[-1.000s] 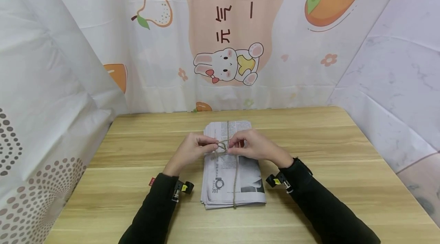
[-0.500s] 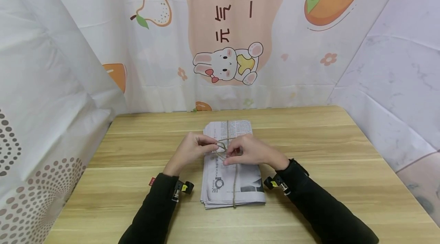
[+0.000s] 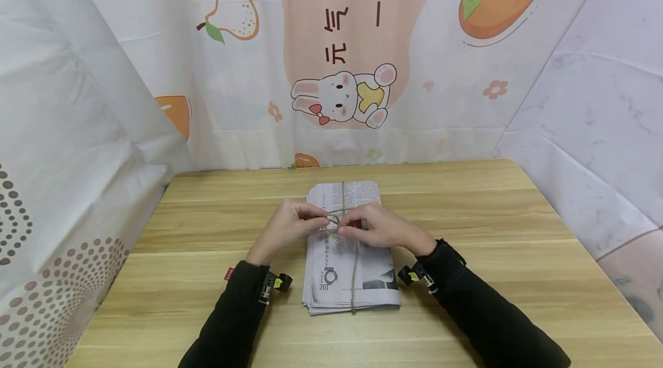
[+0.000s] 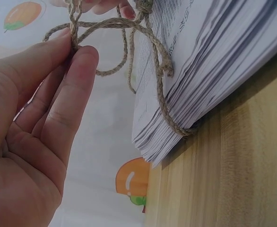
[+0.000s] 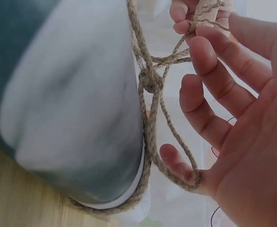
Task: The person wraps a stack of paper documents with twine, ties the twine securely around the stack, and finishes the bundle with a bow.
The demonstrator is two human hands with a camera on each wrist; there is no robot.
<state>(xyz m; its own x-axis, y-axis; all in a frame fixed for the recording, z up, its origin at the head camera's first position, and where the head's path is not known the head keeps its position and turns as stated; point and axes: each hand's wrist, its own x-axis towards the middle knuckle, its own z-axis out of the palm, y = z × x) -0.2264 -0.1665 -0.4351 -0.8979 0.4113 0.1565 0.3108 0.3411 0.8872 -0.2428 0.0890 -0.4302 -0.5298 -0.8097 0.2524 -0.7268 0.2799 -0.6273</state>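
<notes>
A stack of folded newspapers (image 3: 336, 258) lies on the table, wrapped lengthwise and crosswise with jute twine (image 3: 354, 279). My left hand (image 3: 290, 225) pinches a loop of the twine between thumb and fingertips, above the left side of the stack. In the left wrist view that loop (image 4: 122, 22) stands off the papers. My right hand (image 3: 380, 227) is over the stack's right side, its thumb and index finger pinching twine close to the left fingertips. A knot (image 5: 151, 81) shows in the right wrist view, with a strand (image 5: 176, 177) passing by the little finger.
The wooden table (image 3: 492, 241) extends on both sides of the stack. Behind it hangs a printed curtain (image 3: 233, 97), with pale sheets at the left and right. Small wrist cameras (image 3: 282, 283) sit on both black sleeves.
My right hand has dipped slightly toward me and left, its fingers spreading then closing at the twine. The left hand has kept its pinch in place. The newspapers have not moved.
</notes>
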